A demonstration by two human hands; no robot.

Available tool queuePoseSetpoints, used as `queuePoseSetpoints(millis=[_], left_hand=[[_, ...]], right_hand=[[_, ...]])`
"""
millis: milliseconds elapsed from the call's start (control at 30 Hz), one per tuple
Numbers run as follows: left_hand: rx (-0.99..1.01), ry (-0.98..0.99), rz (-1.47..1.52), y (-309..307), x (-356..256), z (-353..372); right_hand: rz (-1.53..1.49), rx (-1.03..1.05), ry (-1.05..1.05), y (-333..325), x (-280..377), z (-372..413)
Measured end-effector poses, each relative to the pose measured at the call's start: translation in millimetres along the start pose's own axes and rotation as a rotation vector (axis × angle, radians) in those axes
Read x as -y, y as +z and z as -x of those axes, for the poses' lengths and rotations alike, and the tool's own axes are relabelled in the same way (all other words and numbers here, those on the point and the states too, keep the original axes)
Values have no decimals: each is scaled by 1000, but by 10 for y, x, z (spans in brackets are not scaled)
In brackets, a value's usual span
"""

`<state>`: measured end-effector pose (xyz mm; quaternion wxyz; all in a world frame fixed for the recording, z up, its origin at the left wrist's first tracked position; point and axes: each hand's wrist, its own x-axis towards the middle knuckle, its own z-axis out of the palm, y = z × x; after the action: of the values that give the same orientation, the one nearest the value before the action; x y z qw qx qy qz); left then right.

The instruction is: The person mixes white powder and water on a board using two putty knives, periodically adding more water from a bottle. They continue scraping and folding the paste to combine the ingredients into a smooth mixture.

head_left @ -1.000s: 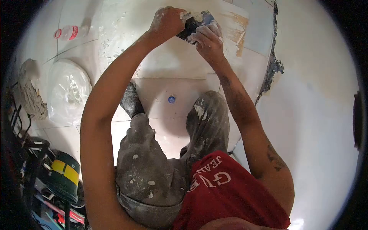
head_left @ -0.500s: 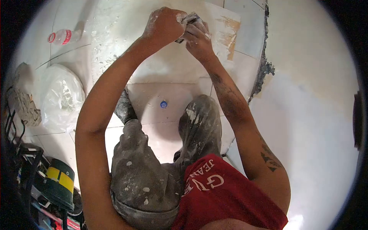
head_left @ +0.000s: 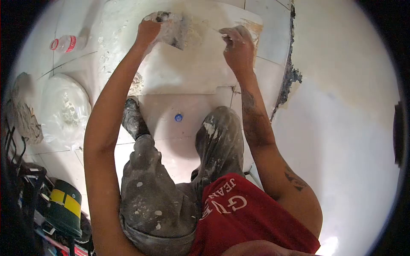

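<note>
At the top of the view my left hand is closed around a scraper, whose wide, smeared blade points right over a pale board. My right hand, coated in white paste, is raised to the right of the scraper, apart from it. Its fingers are curled together, and what they hold, if anything, is too small to name. White residue and crumbs mark the board, which has a torn brown patch at its right corner.
A plastic bottle lies at the upper left. Below it sits a clear bag with white powder. A blue cap is on the tiles between my legs. A dark green bucket with a yellow band stands at the lower left.
My hands were together at the top centre and are now apart. My left hand has moved left with the scraper, and my right hand has moved right and slightly down.
</note>
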<state>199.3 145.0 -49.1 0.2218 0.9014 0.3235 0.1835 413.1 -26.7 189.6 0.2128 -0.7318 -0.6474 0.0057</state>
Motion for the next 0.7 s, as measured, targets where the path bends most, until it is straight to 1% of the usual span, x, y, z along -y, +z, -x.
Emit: queuePoseSetpoints(millis=[33, 67, 100, 133, 167, 200, 233, 267, 333, 367, 433, 467, 500, 533, 567, 633, 667, 700], left_hand=[[-117, 158, 95, 396, 483, 191], [22, -77, 328, -71, -36, 113], [108, -368, 585, -611, -622, 19], [132, -656, 770, -1189, -1245, -84], [119, -481, 744, -1018, -1133, -33], [97, -308, 719, -857, -1027, 17], [113, -306, 744, -843, -1037, 13], [128, -303, 770, -949, -1141, -20], [234, -643, 921, -1186, -1412, -56], [157, -567, 854, -1220, -1465, -22], [12, -414, 716, -1283, -1538, 34], [-3, -420, 650, -1280, -1528, 71], [-18, -426, 584, -1269, -1512, 117], [-32, -435, 518, -1252, -1503, 169], [-80, -362, 486, -1255, -1509, 227], [-165, -219, 422, -1276, -1532, 373], [-146, -164, 461, -1315, -1514, 419], [-174, -70, 386, -1324, -1486, 436]], right_hand=[[16, -35, 76, -55, 27, 31], [15, 25, 121, -108, 98, 69], [-14, 50, 82, -79, 143, 157], [-42, 74, 42, 5, 180, 281], [-67, 97, 1, 47, 255, 347], [-119, 166, -13, 76, 328, 401], [-171, 237, -30, 101, 406, 425], [-224, 197, -93, 161, 412, 422], [-195, 207, -10, 205, 341, 370], [-182, 212, 32, 238, 299, 328], [-164, 156, -40, 288, 21, 153], [-157, 124, -78, 254, -67, 60], [-175, 110, 23, 223, -140, -12], [-176, 77, -10, 126, -178, -73], [-178, 45, -44, 23, -204, -128], [-275, 163, -20, -200, -201, -157], [-324, 221, -6, -277, -157, -143], [-341, 276, -44, -328, -91, -126]])
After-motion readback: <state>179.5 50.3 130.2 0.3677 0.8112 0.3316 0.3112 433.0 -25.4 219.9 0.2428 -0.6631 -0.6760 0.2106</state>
